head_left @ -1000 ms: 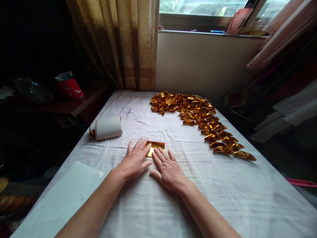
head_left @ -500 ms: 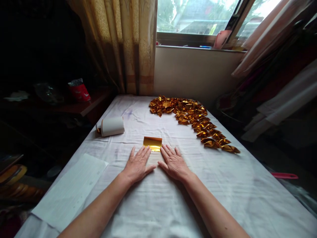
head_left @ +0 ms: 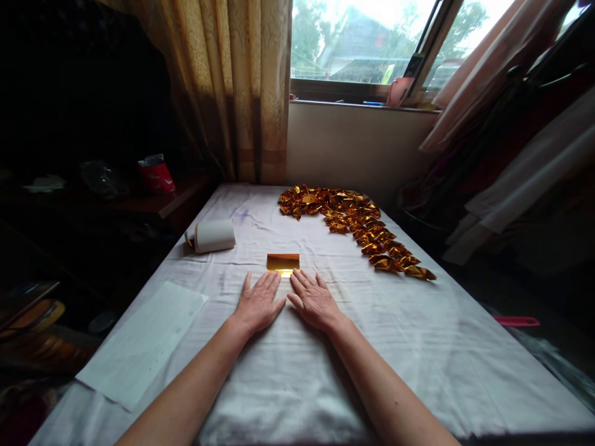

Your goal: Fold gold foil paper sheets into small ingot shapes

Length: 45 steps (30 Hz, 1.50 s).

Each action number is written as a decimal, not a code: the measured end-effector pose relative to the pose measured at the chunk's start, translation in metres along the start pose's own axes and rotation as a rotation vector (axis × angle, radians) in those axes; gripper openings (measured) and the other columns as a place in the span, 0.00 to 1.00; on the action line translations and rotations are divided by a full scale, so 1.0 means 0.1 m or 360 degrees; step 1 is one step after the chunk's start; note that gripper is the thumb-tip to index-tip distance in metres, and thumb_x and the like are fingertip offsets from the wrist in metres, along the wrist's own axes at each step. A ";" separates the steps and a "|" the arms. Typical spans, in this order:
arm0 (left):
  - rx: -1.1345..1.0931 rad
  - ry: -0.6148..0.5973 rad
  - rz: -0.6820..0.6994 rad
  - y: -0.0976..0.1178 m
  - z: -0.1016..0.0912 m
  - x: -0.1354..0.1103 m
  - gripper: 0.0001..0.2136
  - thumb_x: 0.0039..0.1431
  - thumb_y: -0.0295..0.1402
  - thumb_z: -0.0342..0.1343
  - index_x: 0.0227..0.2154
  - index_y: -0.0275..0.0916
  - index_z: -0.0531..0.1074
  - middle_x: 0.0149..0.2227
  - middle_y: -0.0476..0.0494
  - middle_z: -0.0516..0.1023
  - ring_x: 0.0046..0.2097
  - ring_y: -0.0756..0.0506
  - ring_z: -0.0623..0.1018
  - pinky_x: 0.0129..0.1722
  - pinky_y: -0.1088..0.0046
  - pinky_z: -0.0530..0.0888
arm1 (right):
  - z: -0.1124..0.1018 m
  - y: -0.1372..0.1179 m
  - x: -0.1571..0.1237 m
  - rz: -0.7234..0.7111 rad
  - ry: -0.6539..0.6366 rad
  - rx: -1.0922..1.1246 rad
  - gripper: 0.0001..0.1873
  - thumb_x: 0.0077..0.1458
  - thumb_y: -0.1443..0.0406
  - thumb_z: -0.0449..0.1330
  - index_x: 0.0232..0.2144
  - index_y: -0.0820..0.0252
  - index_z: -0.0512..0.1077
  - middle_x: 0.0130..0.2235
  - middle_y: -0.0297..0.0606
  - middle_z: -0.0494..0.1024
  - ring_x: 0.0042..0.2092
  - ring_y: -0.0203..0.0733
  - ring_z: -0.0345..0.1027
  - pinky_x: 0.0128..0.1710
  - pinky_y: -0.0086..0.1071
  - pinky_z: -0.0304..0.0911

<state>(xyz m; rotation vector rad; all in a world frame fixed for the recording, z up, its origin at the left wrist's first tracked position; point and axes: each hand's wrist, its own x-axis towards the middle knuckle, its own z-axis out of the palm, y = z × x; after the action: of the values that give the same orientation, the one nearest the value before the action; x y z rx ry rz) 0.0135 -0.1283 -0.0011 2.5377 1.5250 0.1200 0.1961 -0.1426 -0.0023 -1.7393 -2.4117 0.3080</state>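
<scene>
A shiny gold foil sheet (head_left: 283, 261), rectangular, lies flat on the white cloth in front of me. My left hand (head_left: 258, 301) rests palm down, with fingertips on the sheet's near left corner. On the near right corner lie the fingertips of my right hand (head_left: 315, 300), also palm down. Both hands have their fingers stretched out and thumbs pointing inward, the thumb tips close but apart. Beyond and to the right, many folded gold foil pieces (head_left: 346, 207) form a curved heap that trails toward the right edge.
At the left stand a white roll (head_left: 215, 236) and, nearer, a white paper sheet (head_left: 146, 344). A red container (head_left: 157, 176) sits on a dark side table. Behind the cloth-covered table (head_left: 395, 371) are a curtain (head_left: 260, 93) and a window; clothes (head_left: 504, 186) hang at the right.
Both hands have come slightly closer together at the foil's near edge. The foil's near strip now looks bent or lit differently from the rest. The camera view has shifted a little.
</scene>
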 end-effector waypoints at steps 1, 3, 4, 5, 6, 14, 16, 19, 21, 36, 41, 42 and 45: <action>0.0003 0.0001 -0.0015 -0.01 0.01 -0.02 0.28 0.66 0.45 0.41 0.66 0.42 0.55 0.69 0.39 0.53 0.70 0.39 0.54 0.67 0.44 0.40 | -0.01 0.01 -0.02 0.0042 0.0000 -0.0016 0.30 0.68 0.53 0.43 0.66 0.58 0.55 0.69 0.45 0.52 0.70 0.48 0.44 0.67 0.55 0.38; 0.0014 0.0007 -0.0057 -0.04 0.03 -0.06 0.28 0.66 0.45 0.41 0.66 0.40 0.55 0.69 0.39 0.52 0.69 0.39 0.54 0.67 0.44 0.40 | -0.02 0.03 -0.05 0.0110 -0.0019 -0.0042 0.30 0.68 0.52 0.43 0.67 0.59 0.55 0.69 0.45 0.51 0.70 0.48 0.43 0.67 0.53 0.37; 0.0024 0.0026 -0.0081 -0.07 0.04 -0.08 0.28 0.66 0.45 0.41 0.66 0.40 0.55 0.69 0.38 0.53 0.69 0.38 0.55 0.67 0.43 0.40 | -0.02 0.02 -0.05 0.0126 -0.0030 -0.0050 0.31 0.68 0.52 0.43 0.67 0.59 0.54 0.69 0.45 0.51 0.70 0.47 0.43 0.67 0.53 0.37; 0.0037 0.0070 -0.0097 -0.09 0.05 -0.09 0.27 0.66 0.44 0.42 0.66 0.40 0.57 0.69 0.38 0.54 0.69 0.37 0.56 0.66 0.43 0.41 | -0.02 0.02 -0.06 0.0133 -0.0035 -0.0053 0.31 0.68 0.52 0.43 0.67 0.59 0.54 0.69 0.44 0.51 0.70 0.47 0.43 0.67 0.52 0.36; 0.0051 0.0136 -0.0105 -0.12 0.06 -0.11 0.26 0.66 0.44 0.43 0.64 0.40 0.59 0.68 0.38 0.57 0.68 0.37 0.58 0.66 0.42 0.42 | -0.02 0.01 -0.06 0.0132 -0.0037 -0.0052 0.31 0.68 0.52 0.43 0.67 0.60 0.54 0.69 0.44 0.51 0.70 0.47 0.43 0.68 0.52 0.36; 0.0083 0.0594 0.0006 -0.19 -0.05 0.04 0.12 0.64 0.33 0.51 0.48 0.40 0.74 0.54 0.38 0.76 0.56 0.38 0.73 0.63 0.49 0.58 | 0.01 0.03 -0.01 0.0060 0.0188 -0.0007 0.25 0.65 0.55 0.51 0.61 0.57 0.63 0.66 0.45 0.62 0.66 0.50 0.52 0.65 0.53 0.41; 0.0071 0.0647 0.0080 -0.18 -0.09 0.13 0.10 0.62 0.32 0.54 0.45 0.40 0.75 0.53 0.38 0.76 0.55 0.39 0.73 0.60 0.54 0.62 | -0.01 0.04 0.04 0.0028 0.0299 -0.0009 0.20 0.63 0.58 0.55 0.54 0.57 0.68 0.61 0.45 0.69 0.62 0.50 0.59 0.63 0.50 0.46; 0.0051 0.0656 0.0212 -0.18 -0.10 0.27 0.09 0.59 0.31 0.57 0.42 0.40 0.74 0.49 0.40 0.78 0.52 0.40 0.74 0.55 0.58 0.66 | -0.03 0.06 0.13 -0.0003 0.0422 -0.0015 0.11 0.61 0.61 0.57 0.44 0.58 0.73 0.52 0.43 0.75 0.52 0.49 0.67 0.57 0.44 0.54; 0.0036 0.0622 0.0300 -0.19 -0.08 0.35 0.06 0.59 0.32 0.57 0.40 0.41 0.74 0.46 0.43 0.79 0.48 0.41 0.75 0.52 0.61 0.68 | -0.03 0.09 0.18 -0.0015 0.0479 0.0000 0.07 0.60 0.62 0.58 0.39 0.58 0.74 0.47 0.42 0.77 0.48 0.47 0.68 0.53 0.42 0.57; 0.0044 0.0647 0.0486 -0.31 -0.05 0.49 0.09 0.66 0.35 0.51 0.32 0.40 0.73 0.35 0.45 0.79 0.37 0.44 0.75 0.43 0.64 0.68 | 0.03 0.32 0.45 -0.0308 0.0652 0.0286 0.04 0.56 0.64 0.62 0.36 0.56 0.74 0.41 0.40 0.76 0.43 0.45 0.69 0.46 0.39 0.62; 0.0035 0.0706 0.0512 -0.31 -0.06 0.51 0.10 0.68 0.36 0.49 0.33 0.40 0.73 0.34 0.46 0.80 0.36 0.44 0.75 0.41 0.64 0.68 | 0.07 0.36 0.43 -0.0314 0.0679 0.0333 0.06 0.58 0.64 0.60 0.39 0.55 0.75 0.42 0.41 0.77 0.44 0.46 0.69 0.47 0.41 0.64; 0.0022 0.0709 0.0511 -0.32 -0.06 0.52 0.11 0.68 0.36 0.49 0.33 0.40 0.73 0.34 0.46 0.80 0.36 0.45 0.75 0.41 0.64 0.69 | 0.08 0.37 0.43 -0.0312 0.0686 0.0341 0.07 0.59 0.64 0.59 0.40 0.55 0.75 0.43 0.41 0.77 0.45 0.46 0.69 0.47 0.41 0.64; -0.0036 0.0719 0.0508 -0.35 -0.07 0.52 0.11 0.68 0.36 0.48 0.33 0.40 0.73 0.35 0.46 0.80 0.36 0.45 0.76 0.45 0.64 0.69 | 0.09 0.38 0.44 -0.0285 0.0727 0.0374 0.07 0.62 0.65 0.57 0.40 0.55 0.75 0.43 0.40 0.79 0.45 0.44 0.70 0.48 0.41 0.64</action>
<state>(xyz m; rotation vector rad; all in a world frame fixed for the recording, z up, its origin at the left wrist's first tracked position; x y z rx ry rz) 0.0068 -0.0660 -0.0023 2.8465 1.2076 0.7945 0.2155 -0.0901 -0.0205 -1.3125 -2.0838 0.1432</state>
